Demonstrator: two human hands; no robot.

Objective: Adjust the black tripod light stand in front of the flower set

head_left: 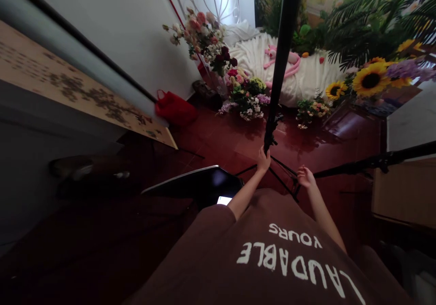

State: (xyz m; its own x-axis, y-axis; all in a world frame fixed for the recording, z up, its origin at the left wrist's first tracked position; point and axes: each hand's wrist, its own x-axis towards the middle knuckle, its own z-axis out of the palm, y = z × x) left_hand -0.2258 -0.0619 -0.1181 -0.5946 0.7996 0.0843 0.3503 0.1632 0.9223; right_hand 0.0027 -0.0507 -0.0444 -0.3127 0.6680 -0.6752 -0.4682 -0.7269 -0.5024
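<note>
A tall black light stand [277,73] rises through the middle of the view, its thin legs spread over the floor. My left hand [263,160] is wrapped round its lower pole, just below the dark clamp knobs [270,130]. To the right, my right hand [305,177] hovers with loosely bent fingers apart and no object visible in it. It is close to the end of a second black stand [361,165], which slants in from the right edge. Whether it touches that stand, I cannot tell.
A dark glossy panel [190,182] lies left of my arm. Flower bouquets [247,93], a red bag [175,108] and sunflowers [370,80] stand beyond. A pink plush toy [293,64] rests on white cloth [250,50]. A painted scroll [85,89] slants along the left.
</note>
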